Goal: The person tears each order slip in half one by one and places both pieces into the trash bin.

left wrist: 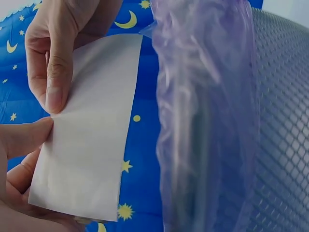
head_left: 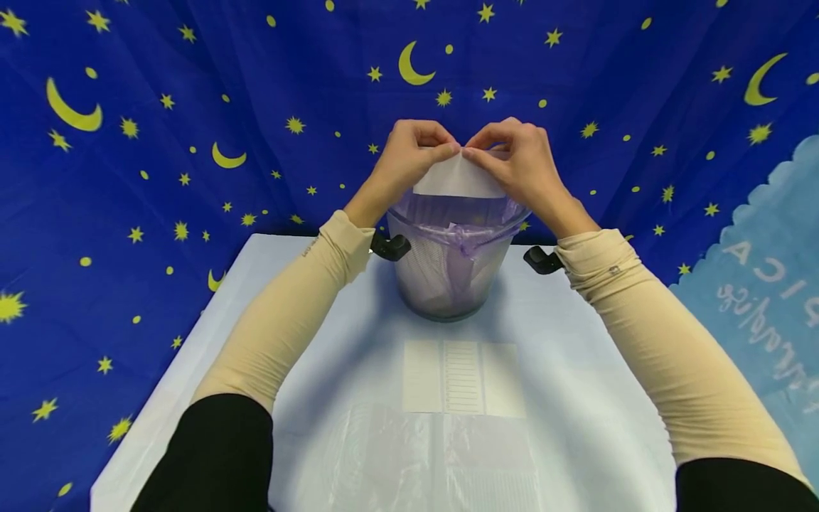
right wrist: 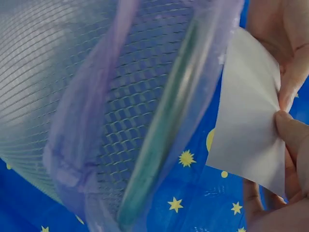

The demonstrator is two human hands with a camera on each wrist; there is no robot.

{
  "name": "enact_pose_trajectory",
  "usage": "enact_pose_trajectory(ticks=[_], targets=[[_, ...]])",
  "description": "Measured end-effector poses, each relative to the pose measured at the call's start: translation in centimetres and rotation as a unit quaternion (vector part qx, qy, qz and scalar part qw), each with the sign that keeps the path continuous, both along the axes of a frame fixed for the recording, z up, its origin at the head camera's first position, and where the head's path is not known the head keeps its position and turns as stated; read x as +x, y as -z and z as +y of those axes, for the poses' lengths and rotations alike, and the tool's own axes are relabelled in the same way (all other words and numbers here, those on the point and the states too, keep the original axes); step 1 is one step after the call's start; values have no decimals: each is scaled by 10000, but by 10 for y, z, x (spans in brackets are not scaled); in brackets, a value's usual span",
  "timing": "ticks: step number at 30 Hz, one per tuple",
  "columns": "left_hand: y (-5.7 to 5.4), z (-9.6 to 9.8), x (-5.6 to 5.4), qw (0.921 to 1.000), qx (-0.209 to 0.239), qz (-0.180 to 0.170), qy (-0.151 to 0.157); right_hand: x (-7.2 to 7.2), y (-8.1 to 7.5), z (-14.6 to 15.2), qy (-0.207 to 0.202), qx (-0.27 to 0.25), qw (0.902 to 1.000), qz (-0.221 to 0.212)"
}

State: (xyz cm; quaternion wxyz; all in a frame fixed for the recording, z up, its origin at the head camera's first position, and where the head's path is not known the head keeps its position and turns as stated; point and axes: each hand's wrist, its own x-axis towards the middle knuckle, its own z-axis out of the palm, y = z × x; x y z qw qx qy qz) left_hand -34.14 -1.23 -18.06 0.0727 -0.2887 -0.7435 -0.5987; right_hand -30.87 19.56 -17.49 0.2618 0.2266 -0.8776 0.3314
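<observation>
A small white sheet of paper [head_left: 458, 178] hangs above a mesh wastebasket [head_left: 419, 274]. My left hand [head_left: 409, 155] pinches its top edge between thumb and fingers. Close beside it, my right hand [head_left: 521, 158] pinches the same edge, thumbs nearly meeting at the middle. In the left wrist view the paper [left wrist: 89, 130] bends slightly where the thumbs press. A thin purple plastic bag [head_left: 470, 242] lines the wastebasket, folded over its rim and bunched in a knot at the front. The right wrist view shows the paper [right wrist: 248, 106] just outside the bag-covered rim [right wrist: 161, 130].
On the white table [head_left: 307, 427] lies a pale sheet with a lined middle strip [head_left: 463, 377]. Clear plastic packaging [head_left: 441, 462] lies nearer the front edge. A blue star-and-moon cloth [head_left: 288, 85] hangs behind, and a light blue lettered cloth [head_left: 768, 284] is at the right.
</observation>
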Motion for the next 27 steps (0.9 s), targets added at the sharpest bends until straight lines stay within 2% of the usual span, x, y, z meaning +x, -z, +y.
enact_pose_trajectory(ticks=[4, 8, 18, 27], targets=[[1, 3, 0, 9997, 144, -171, 70, 5, 3, 2, -91, -88, 9989, 447], [2, 4, 0, 9995, 65, -305, -53, 10, 2, 1, -205, -147, 9972, 698], [12, 5, -1, 9986, -331, -400, -91, 34, 1, 1, -567, -262, 9928, 1019], [17, 3, 0, 9942, -940, -382, -363, 56, -5, 2, -864, -490, 9857, 1363]])
